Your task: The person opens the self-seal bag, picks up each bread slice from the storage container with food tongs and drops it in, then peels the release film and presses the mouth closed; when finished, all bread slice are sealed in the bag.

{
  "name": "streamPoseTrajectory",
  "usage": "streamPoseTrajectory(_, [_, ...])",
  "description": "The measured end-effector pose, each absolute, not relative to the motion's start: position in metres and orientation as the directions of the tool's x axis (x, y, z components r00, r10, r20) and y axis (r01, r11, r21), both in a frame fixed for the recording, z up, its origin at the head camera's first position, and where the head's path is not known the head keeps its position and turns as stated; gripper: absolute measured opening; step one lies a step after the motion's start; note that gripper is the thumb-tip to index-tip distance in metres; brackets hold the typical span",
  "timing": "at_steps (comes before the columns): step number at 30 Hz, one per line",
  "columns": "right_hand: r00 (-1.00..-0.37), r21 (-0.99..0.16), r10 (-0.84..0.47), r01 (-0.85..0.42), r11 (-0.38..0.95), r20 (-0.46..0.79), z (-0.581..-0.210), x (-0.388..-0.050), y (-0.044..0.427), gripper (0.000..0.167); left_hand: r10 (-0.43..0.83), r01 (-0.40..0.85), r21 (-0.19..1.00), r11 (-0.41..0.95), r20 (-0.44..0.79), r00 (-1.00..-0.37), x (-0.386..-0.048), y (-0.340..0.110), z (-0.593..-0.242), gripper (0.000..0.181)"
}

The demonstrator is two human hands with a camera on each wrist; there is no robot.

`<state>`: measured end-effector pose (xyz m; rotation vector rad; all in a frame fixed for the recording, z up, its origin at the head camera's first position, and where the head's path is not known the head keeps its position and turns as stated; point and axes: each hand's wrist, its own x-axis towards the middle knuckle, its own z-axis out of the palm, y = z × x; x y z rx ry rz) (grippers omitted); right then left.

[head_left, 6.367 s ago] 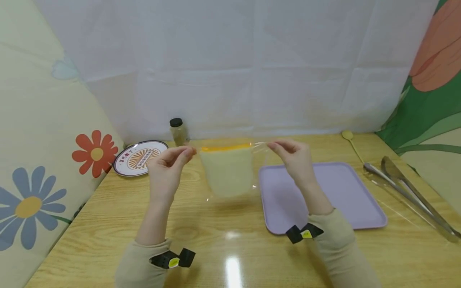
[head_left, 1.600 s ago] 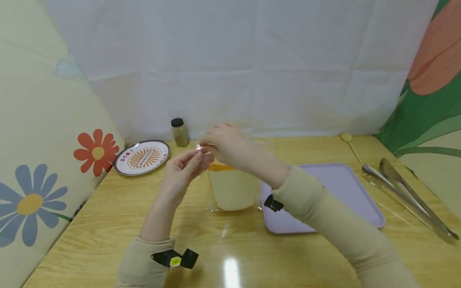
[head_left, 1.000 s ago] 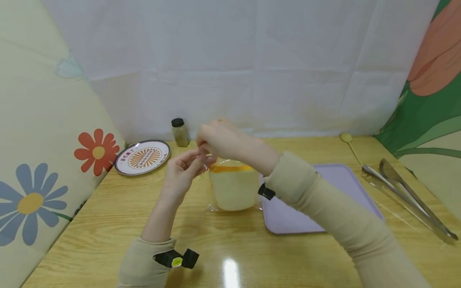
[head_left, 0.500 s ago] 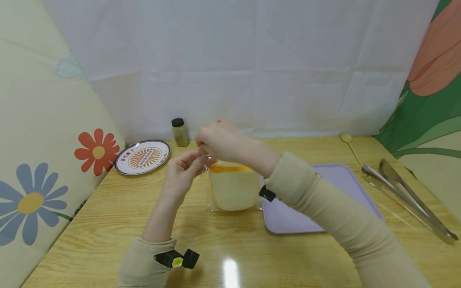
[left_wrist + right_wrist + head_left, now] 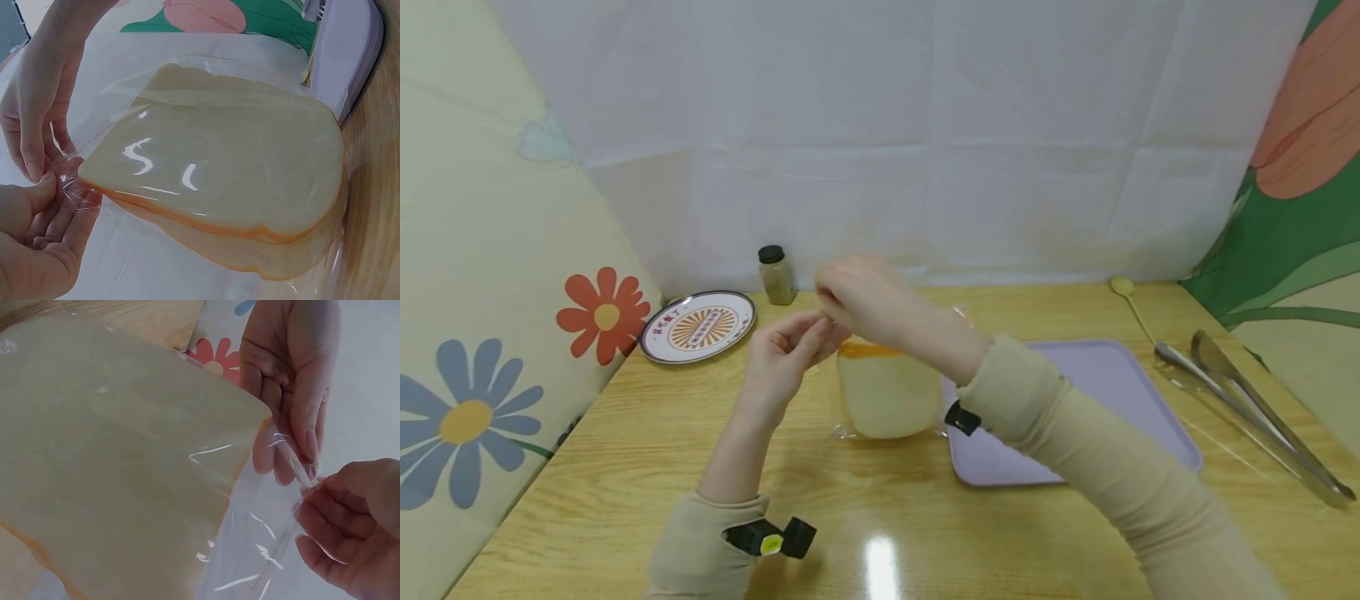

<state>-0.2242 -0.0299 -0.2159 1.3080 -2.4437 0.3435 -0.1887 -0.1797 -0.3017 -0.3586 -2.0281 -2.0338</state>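
A clear plastic bag point(image 5: 250, 550) holds bread slices point(image 5: 219, 150) with orange-brown crusts; in the head view the bread point(image 5: 891, 396) stands upright on the table, left of the purple tray. My left hand point(image 5: 778, 362) pinches the bag's upper left corner between thumb and fingers. My right hand point(image 5: 872, 300) reaches across above the bread and pinches the same corner, its fingertips close against the left ones. Both wrist views show the film bunched between the two hands. In the head view my right hand and forearm cover part of the bag's top.
A patterned plate point(image 5: 700, 327) and a small black-capped jar point(image 5: 777, 275) stand at the back left. The purple tray point(image 5: 1075, 417) lies to the right, partly under my right arm. Beyond it are metal tongs point(image 5: 1262, 408) and a yellow spoon point(image 5: 1123, 287).
Earlier, my hands held the bag up by opposite top corners. The bag now rests on the table and my right hand has come over to the left corner. Lately the right hand has shifted only slightly.
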Motion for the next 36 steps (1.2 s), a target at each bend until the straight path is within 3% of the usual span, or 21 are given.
streamPoseTrajectory(6, [-0.589,-0.226,-0.642,-0.798,0.559,0.491,-0.219,-0.229,-0.026,0.016,0.014,0.350,0.935,-0.056,0.351,-0.936,-0.190,-0.182,-0.303,0.019])
streamPoseTrajectory(11, [-0.674,-0.460,-0.453,-0.734,0.499,0.584,-0.222,-0.240,-0.008,0.016,-0.001,0.329,0.942,-0.062,0.329,-0.944,-0.190,-0.182,-0.303,0.014])
streamPoseTrajectory(16, [-0.741,-0.677,-0.226,-0.670,0.304,0.632,-0.230,-0.252,0.018,0.015,-0.012,0.308,0.948,-0.085,0.308,-0.951,-0.191,-0.181,-0.303,0.014])
streamPoseTrajectory(21, [-0.850,-0.852,-0.103,-0.522,0.033,0.517,-0.235,-0.263,0.052,0.014,-0.017,0.296,0.950,-0.102,0.296,-0.955,-0.191,-0.181,-0.302,0.013])
streamPoseTrajectory(26, [-0.886,-0.883,-0.060,-0.449,-0.139,0.460,-0.240,-0.269,0.089,0.010,-0.025,0.272,0.957,-0.099,0.271,-0.962,-0.191,-0.180,-0.301,0.012])
streamPoseTrajectory(36, [-0.924,-0.901,0.042,-0.381,-0.207,0.381,-0.250,-0.266,0.146,0.009,-0.043,0.250,0.958,-0.142,0.247,-0.968,-0.191,-0.178,-0.301,0.013])
